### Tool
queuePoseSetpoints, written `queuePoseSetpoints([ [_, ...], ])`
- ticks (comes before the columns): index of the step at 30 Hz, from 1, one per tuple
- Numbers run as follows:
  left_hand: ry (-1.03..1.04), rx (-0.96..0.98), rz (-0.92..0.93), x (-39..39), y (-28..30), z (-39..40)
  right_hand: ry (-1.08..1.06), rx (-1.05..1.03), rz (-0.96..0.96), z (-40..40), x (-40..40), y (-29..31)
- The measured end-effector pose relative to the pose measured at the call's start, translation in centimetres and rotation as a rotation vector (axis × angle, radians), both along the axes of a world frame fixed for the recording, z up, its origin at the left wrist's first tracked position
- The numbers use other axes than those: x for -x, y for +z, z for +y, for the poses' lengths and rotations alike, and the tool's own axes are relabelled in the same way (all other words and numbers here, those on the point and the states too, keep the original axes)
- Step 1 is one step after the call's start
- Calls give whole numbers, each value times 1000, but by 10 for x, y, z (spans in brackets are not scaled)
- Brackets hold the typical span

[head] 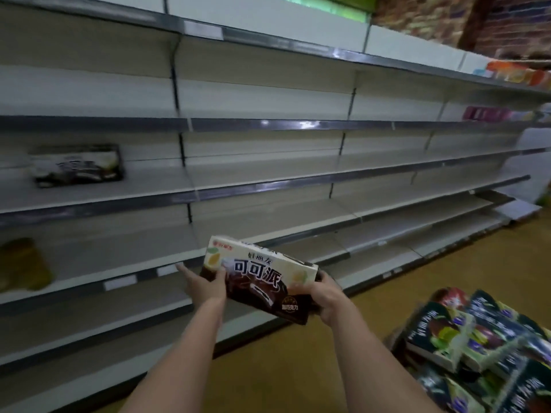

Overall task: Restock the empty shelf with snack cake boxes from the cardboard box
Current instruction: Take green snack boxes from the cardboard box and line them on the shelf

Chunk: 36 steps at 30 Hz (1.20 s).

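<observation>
A cream and brown snack cake box (pixel 262 275) is held in the air in front of the lower shelves, tilted down to the right. My left hand (pixel 205 283) grips its left end, thumb on the front, index finger pointing out to the left. My right hand (pixel 323 296) grips its right end. Another box of the same kind (pixel 78 165) stands on the middle shelf (pixel 268 186) at the left. Several dark green snack cake boxes (pixel 477 341) are piled at the lower right; the cardboard box under them is hardly visible.
Long bare white shelves with grey price rails run from left to right. A blurred yellowish package (pixel 22 266) sits on a lower shelf at far left. Coloured goods (pixel 512 74) stand on the upper shelves at far right. The floor (pixel 298 368) is yellow-brown.
</observation>
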<state>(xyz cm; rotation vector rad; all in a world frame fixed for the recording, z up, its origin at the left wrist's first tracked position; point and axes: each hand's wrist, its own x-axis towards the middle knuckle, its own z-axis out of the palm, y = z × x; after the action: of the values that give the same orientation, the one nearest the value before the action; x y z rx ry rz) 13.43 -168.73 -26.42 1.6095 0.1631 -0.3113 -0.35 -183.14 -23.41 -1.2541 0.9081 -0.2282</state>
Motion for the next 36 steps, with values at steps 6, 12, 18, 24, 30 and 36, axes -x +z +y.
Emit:
queuePoseSetpoints([
  [6, 21, -19, -108, -57, 15, 101, 189, 24, 8, 73, -66, 3],
  [12, 67, 104, -101, -98, 17, 175, 173, 146, -78, 133, -134, 7],
  [18, 86, 143, -154, -134, 22, 221, 232, 561, 62, 164, -202, 0],
  [24, 108, 80, -195, -187, 32, 240, 232, 785, -6, 189, -269, 8],
  [30, 203, 63, -200, -255, 51, 242, 180, 706, -77, 191, -352, 31],
  [36, 247, 29, -243, -325, 70, 243, 259, 708, -136, 184, -426, 48],
])
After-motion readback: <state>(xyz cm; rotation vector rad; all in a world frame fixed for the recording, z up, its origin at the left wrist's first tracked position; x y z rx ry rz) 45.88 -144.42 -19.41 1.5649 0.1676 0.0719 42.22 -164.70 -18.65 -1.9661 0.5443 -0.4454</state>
